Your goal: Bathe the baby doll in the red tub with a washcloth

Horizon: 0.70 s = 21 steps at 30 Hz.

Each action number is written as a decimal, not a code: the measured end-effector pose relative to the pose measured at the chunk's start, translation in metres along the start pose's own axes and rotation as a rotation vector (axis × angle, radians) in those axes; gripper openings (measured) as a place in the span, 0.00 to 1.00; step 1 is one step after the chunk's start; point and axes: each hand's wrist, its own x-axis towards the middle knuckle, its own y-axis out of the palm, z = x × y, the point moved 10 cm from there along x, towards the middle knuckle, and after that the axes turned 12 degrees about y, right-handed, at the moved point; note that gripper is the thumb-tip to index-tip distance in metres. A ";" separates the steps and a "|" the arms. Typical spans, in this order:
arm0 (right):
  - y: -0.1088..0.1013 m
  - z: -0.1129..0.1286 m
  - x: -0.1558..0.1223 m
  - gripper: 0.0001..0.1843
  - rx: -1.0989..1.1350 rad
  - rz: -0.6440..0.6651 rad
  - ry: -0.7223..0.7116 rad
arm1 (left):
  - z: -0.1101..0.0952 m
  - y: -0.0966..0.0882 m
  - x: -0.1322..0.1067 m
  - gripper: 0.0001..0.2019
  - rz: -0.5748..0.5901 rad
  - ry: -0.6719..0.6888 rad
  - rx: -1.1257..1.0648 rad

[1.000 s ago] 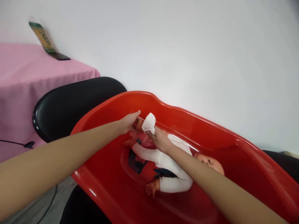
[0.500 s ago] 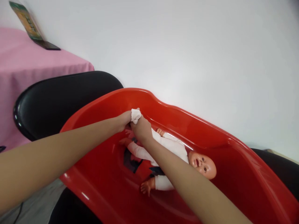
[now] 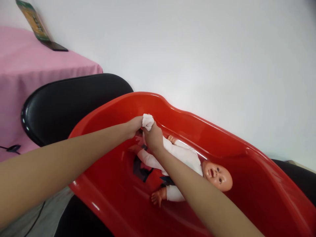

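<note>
One white cloth (image 3: 147, 121) — crumpled, in right hand (image 3: 154, 136).

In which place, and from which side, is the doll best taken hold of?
Probably by the white-clothed torso, from above: the doll lies face up in the open tub, and its torso looks broader than the splayed limbs.

Green-yellow packet (image 3: 34, 21) beside flat black object (image 3: 58, 47) on pink cloth (image 3: 37, 60); black chair (image 3: 74, 105) near pale wall (image 3: 197, 56)
</note>
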 end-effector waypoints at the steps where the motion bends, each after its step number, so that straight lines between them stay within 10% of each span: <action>1: -0.001 0.000 0.001 0.17 0.024 -0.001 -0.006 | -0.002 0.001 0.000 0.12 0.003 0.005 -0.003; 14: -0.053 -0.055 0.035 0.32 0.255 -0.006 0.108 | 0.012 -0.009 0.000 0.25 0.053 -0.089 0.004; 21: -0.056 -0.026 0.027 0.31 0.263 0.211 0.019 | 0.012 -0.009 0.002 0.23 0.042 -0.081 -0.018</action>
